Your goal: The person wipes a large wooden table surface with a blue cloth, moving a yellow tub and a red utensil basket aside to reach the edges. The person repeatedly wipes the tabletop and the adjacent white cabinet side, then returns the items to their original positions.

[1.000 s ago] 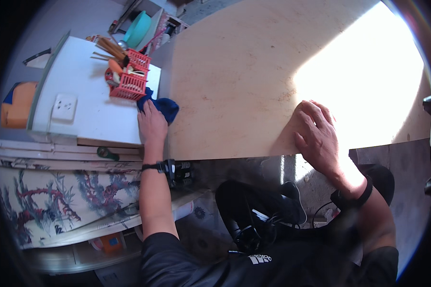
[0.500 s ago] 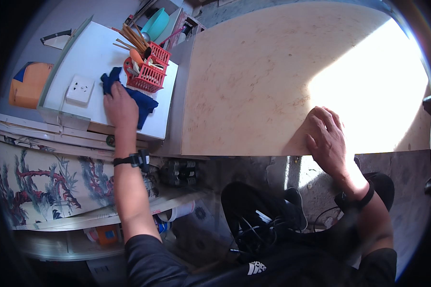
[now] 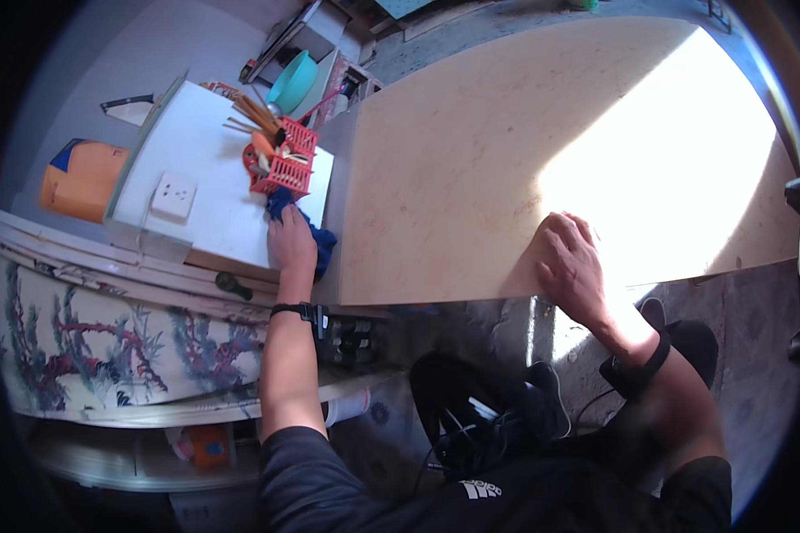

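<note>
My left hand (image 3: 294,242) is closed on a dark blue cloth (image 3: 325,252) at the near right corner of a white cabinet top (image 3: 209,164). Part of the cloth bunches up in front of the fingers, and the rest hangs out to the right of the hand. Just beyond it stands a red plastic basket (image 3: 291,175) holding chopsticks (image 3: 256,114) and an orange-handled utensil (image 3: 262,145). Over on the pale wooden tabletop (image 3: 444,160), my right hand (image 3: 571,266) rests near the front edge, fingers loosely bent and holding nothing visible.
A white power socket (image 3: 174,196) sits on the cabinet top's left part. Behind the cabinet is a turquoise basin (image 3: 294,82). To its left, a knife (image 3: 130,108) and an orange board (image 3: 82,180) are against the wall. Bright sunlight covers the tabletop's right side.
My left hand has drawn the blue cloth rightward across the cabinet top, from beside the socket to the near right corner. My right hand stays on the tabletop. The view has shifted somewhat.
</note>
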Demonstrator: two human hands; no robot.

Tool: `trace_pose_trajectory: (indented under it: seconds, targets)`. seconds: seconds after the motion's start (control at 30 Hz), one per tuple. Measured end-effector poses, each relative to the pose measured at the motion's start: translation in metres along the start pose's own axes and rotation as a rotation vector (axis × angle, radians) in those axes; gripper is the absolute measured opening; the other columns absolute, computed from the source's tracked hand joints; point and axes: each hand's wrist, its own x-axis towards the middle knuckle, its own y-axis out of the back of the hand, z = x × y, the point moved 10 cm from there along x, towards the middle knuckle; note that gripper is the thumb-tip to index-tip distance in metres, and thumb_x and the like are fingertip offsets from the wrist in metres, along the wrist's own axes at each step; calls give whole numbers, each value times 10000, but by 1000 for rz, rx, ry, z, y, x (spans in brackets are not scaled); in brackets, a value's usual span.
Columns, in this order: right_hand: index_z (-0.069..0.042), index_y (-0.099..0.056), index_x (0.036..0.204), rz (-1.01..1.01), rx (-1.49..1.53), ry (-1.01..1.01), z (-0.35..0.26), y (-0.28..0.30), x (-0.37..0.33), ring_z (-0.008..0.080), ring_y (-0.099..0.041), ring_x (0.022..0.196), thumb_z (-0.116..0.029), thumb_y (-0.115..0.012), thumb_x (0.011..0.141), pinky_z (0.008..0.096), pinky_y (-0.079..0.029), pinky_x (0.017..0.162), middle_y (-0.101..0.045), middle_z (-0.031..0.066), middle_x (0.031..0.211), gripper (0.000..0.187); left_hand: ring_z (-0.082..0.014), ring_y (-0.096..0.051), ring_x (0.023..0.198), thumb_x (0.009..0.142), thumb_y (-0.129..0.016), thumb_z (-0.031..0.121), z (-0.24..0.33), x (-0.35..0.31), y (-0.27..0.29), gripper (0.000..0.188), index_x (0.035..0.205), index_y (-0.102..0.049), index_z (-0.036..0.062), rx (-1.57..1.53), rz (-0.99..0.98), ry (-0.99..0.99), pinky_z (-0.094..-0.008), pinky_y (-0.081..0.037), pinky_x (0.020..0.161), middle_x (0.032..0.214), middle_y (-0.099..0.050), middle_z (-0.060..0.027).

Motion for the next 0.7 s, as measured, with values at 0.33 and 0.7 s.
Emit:
trace_pose_trajectory:
  seconds: [0.33, 0.7]
  targets:
    - [-4, -587, 1287, 3, -8, 42, -4, 1, 0, 419, -462, 1358, -106, -709, 800, 533, -405, 1139, -524, 186, 1395, 512, -443, -578, 1242, 958, -554, 25, -104, 25, 116, 464, 1412, -532, -69, 123, 220, 14, -476, -465, 1097, 1485, -533, -181]
    - [-15, -577, 1273, -1, -48, 18, -10, 8, 4, 439, -472, 1345, -38, -745, 785, 542, -428, 1110, -530, 185, 1395, 516, -380, -520, 1360, 954, -566, 19, -78, -54, 88, 534, 1465, -458, -91, 80, 10, 151, -516, -365, 1204, 1457, -501, -208]
